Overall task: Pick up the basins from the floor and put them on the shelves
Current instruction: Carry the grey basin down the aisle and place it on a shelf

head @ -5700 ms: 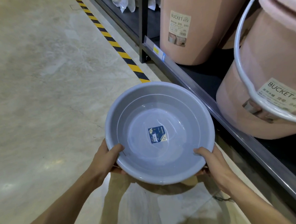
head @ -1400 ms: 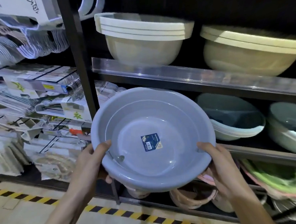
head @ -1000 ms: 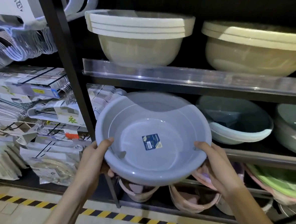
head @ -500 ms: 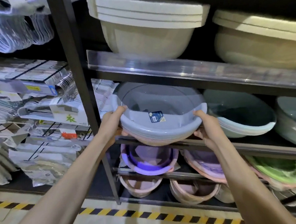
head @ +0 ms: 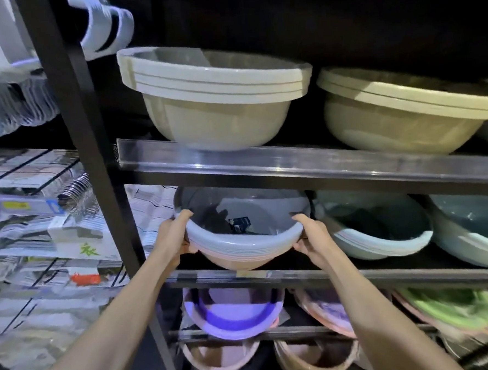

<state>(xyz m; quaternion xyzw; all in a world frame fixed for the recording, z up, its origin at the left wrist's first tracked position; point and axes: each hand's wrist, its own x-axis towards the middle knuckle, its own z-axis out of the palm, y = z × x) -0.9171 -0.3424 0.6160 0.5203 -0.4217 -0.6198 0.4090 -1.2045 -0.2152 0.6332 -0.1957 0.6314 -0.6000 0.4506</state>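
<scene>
Both hands, left hand [head: 173, 235] at nine o'clock, right hand [head: 311, 233] at three, pinch a grey basin's [head: 245, 227] rim on a shelf [head: 299, 274].

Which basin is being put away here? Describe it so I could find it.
Find the black metal shelving and its middle shelf, under the beige basins. At its left end sits the grey-blue round plastic basin, atop a nested stack; only it is held by both hands.

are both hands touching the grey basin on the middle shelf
Touching: the head view shows the left hand and right hand gripping opposite sides of the grey basin's rim.
</scene>
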